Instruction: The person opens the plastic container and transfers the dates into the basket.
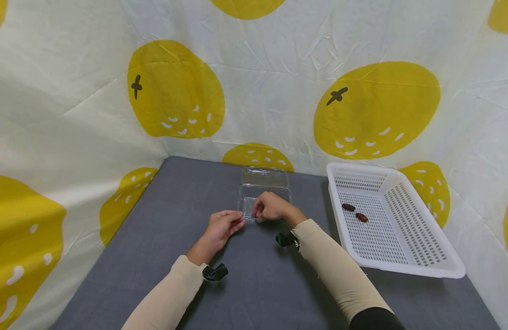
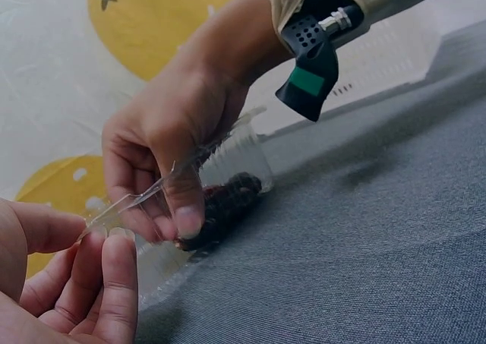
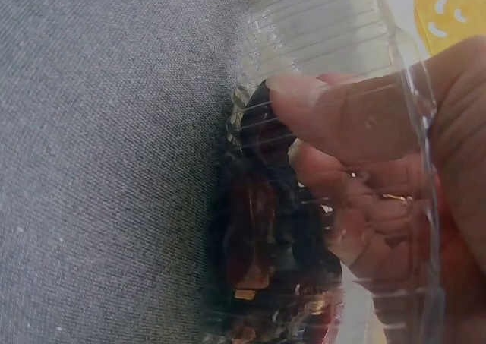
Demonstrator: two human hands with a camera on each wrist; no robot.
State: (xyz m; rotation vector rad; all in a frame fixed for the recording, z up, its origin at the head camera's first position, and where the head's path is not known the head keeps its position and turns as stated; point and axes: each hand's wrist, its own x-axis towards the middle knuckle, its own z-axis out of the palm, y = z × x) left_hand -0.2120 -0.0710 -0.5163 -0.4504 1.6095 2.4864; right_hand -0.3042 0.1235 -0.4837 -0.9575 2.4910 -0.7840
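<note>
A clear plastic clamshell box (image 1: 246, 198) lies on the grey table, its lid (image 1: 265, 178) folded back toward the wall. My left hand (image 1: 221, 225) pinches the box's near left rim between thumb and fingers. Inside the box, my right hand (image 1: 272, 206) has its thumb and fingertips on a dark brown date (image 3: 262, 127), pinching it low near the floor. Beside that one, several more dates (image 3: 254, 230) sit in the box, seen through its ribbed wall in the right wrist view. The head view hides them behind the right hand.
To the right stands a white perforated plastic basket (image 1: 406, 265) with two dates (image 1: 354, 212) in it. The grey tabletop (image 1: 254, 284) runs back to a white curtain (image 1: 274, 91) printed with yellow fruit.
</note>
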